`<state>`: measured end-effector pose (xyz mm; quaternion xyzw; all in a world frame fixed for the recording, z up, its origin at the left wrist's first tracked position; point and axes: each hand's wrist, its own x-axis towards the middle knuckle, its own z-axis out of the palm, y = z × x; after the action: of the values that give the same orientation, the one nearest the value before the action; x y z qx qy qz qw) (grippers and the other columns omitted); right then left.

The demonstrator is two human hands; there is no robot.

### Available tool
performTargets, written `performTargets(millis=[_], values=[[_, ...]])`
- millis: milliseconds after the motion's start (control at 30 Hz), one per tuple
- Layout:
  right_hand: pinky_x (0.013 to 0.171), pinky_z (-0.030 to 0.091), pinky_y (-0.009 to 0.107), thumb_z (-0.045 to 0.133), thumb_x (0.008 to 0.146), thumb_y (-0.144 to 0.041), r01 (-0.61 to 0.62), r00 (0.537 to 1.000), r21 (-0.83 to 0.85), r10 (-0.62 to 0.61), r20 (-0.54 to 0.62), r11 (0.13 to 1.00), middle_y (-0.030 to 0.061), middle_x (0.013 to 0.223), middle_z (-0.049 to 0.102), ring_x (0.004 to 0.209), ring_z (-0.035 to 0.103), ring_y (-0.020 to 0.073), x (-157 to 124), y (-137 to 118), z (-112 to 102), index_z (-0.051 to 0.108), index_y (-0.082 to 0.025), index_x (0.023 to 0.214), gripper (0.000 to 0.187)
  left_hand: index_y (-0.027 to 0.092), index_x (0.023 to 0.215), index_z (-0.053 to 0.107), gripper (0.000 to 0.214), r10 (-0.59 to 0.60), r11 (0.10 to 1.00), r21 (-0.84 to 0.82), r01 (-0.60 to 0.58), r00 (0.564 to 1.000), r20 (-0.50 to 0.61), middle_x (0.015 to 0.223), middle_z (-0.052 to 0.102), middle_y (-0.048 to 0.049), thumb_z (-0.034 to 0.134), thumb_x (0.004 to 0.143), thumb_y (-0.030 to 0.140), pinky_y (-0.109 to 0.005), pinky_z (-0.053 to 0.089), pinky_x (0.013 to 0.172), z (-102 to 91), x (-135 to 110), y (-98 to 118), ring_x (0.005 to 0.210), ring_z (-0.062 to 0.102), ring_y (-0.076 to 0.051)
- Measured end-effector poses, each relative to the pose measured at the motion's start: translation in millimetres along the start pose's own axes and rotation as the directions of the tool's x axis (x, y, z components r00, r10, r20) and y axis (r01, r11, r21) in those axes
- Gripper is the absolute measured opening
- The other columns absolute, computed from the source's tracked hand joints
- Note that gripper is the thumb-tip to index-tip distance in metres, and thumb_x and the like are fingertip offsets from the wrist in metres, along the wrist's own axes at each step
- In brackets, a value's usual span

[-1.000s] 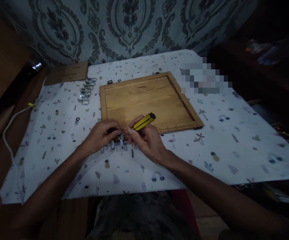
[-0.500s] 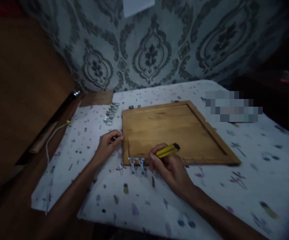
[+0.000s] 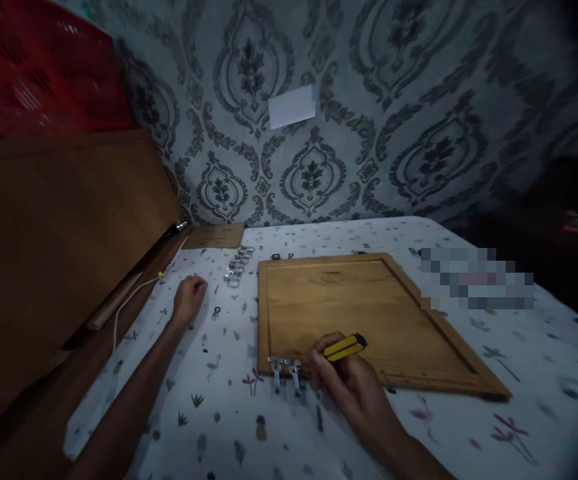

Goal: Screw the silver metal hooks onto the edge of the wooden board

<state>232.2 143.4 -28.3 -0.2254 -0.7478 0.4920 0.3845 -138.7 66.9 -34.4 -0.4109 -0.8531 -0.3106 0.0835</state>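
Observation:
My right hand (image 3: 351, 380) is wrapped round a yellow and black utility knife (image 3: 343, 348), over the near edge of a wooden board (image 3: 339, 300). The fingertips are beside two silver metal clips (image 3: 285, 375), which sit side by side at the board's near left corner, their lower ends hanging past its edge. What lies under those fingertips is hidden. Away to the left of the board, my left hand (image 3: 190, 298) is closed with its fingers curled in; whatever it may hold is hidden. Nearest to it is a row of small metal pieces with loops (image 3: 237, 268).
A patterned white cloth (image 3: 219, 413) covers the table. A flat brown cardboard piece (image 3: 213, 236) lies at the back left, and a thin white cord (image 3: 125, 303) runs along the left edge. A wooden panel (image 3: 69, 220) and a red crate (image 3: 53, 73) stand left.
My left hand has left the board's left edge and moved left over the cloth. The right hand keeps the knife near the clips. The view has tilted up, showing more wall and the crate.

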Motion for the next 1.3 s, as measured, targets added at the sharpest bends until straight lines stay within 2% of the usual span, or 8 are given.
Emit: performTargets(millis=[133, 300, 433, 567, 733, 967, 1200, 1300], values=[[0.06, 0.052, 0.029, 0.047, 0.103, -0.056, -0.047, 0.999, 0.08, 0.044, 0.03, 0.996, 0.0, 0.065, 0.061, 0.058, 0.061, 0.0165, -5, -1, 2, 0.055, -0.022, 0.091, 0.037, 0.019, 0.087, 0.069, 0.023, 0.019, 0.994, 0.109, -0.026, 0.998, 0.067, 0.095, 0.072, -0.0115, 0.049, 0.086, 0.031, -0.041, 0.054, 0.095, -7.4, 19, -3, 0.096, 0.067, -0.028], [0.062, 0.049, 0.027, 0.049, 0.103, -0.046, -0.063, 0.996, 0.142, 0.053, 0.072, 0.988, -0.002, 0.067, 0.057, 0.059, 0.058, 0.0142, -6, -7, 2, 0.052, -0.022, 0.092, 0.027, 0.012, 0.124, 0.064, 0.048, 0.106, 0.984, 0.124, -0.127, 0.981, 0.164, 0.134, 0.066, -0.02, 0.039, 0.09, 0.033, -0.053, 0.044, 0.116, -2.2, 60, 2, 0.135, 0.057, -0.037], [0.063, 0.049, 0.027, 0.053, 0.1, -0.036, -0.049, 0.997, 0.109, 0.042, 0.064, 0.993, -0.0027, 0.068, 0.058, 0.06, 0.058, 0.0138, -6, -7, 0, 0.052, -0.022, 0.094, 0.016, 0.005, 0.125, 0.063, 0.055, 0.165, 0.971, 0.121, -0.206, 0.946, 0.279, 0.146, 0.06, -0.0249, 0.035, 0.087, 0.034, -0.053, 0.042, 0.12, 12.2, 84, 3, 0.143, 0.052, -0.039], [0.065, 0.049, 0.027, 0.053, 0.1, -0.03, -0.02, 0.998, 0.085, 0.014, 0.068, 0.996, -0.0042, 0.065, 0.057, 0.059, 0.058, 0.0137, -7, -6, 0, 0.051, -0.022, 0.092, 0.012, 0.01, 0.121, 0.066, 0.057, 0.155, 0.955, 0.184, -0.234, 0.918, 0.364, 0.145, 0.064, -0.0218, 0.034, 0.082, 0.037, -0.049, 0.045, 0.117, 21.5, 86, -9, 0.138, 0.059, -0.038], [0.063, 0.05, 0.026, 0.052, 0.099, -0.029, -0.01, 0.995, 0.101, -0.001, 0.103, 0.995, -0.0036, 0.066, 0.058, 0.06, 0.06, 0.0135, -5, -7, -1, 0.051, -0.022, 0.094, 0.009, 0.033, 0.104, 0.065, 0.041, 0.194, 0.945, 0.193, -0.264, 0.927, 0.322, 0.12, 0.079, -0.0007, 0.043, 0.07, 0.039, -0.049, 0.053, 0.107, 18.6, 79, -20, 0.126, 0.067, -0.036], [0.061, 0.049, 0.026, 0.054, 0.101, -0.035, -0.036, 0.995, 0.093, 0.027, 0.097, 0.995, -0.0037, 0.066, 0.058, 0.058, 0.057, 0.013, -5, -8, -1, 0.051, -0.023, 0.093, 0.015, 0.034, 0.073, 0.065, 0.026, 0.1, 0.944, 0.282, -0.174, 0.961, 0.259, 0.089, 0.079, 0.0046, 0.04, 0.074, 0.042, -0.048, 0.055, 0.089, 1.7, 73, -5, 0.098, 0.072, -0.035], [0.065, 0.049, 0.027, 0.054, 0.1, -0.034, -0.017, 0.997, 0.08, 0.011, 0.077, 0.997, -0.0049, 0.066, 0.056, 0.06, 0.057, 0.0129, -6, -4, 1, 0.051, -0.022, 0.096, 0.013, 0.029, 0.071, 0.059, 0.021, 0.094, 0.925, 0.323, -0.202, 0.942, 0.322, 0.086, 0.078, -0.0072, 0.041, 0.069, 0.039, -0.047, 0.054, 0.081, -5.5, 76, 3, 0.09, 0.071, -0.039], [0.062, 0.049, 0.026, 0.053, 0.101, -0.036, -0.028, 0.996, 0.097, 0.02, 0.087, 0.995, -0.0044, 0.066, 0.056, 0.058, 0.057, 0.0131, -7, -5, 1, 0.051, -0.022, 0.096, 0.016, 0.029, 0.077, 0.054, 0.019, 0.098, 0.923, 0.331, -0.194, 0.953, 0.286, 0.086, 0.076, -0.0099, 0.041, 0.068, 0.039, -0.045, 0.052, 0.077, -11.0, 68, 10, 0.088, 0.069, -0.04]])
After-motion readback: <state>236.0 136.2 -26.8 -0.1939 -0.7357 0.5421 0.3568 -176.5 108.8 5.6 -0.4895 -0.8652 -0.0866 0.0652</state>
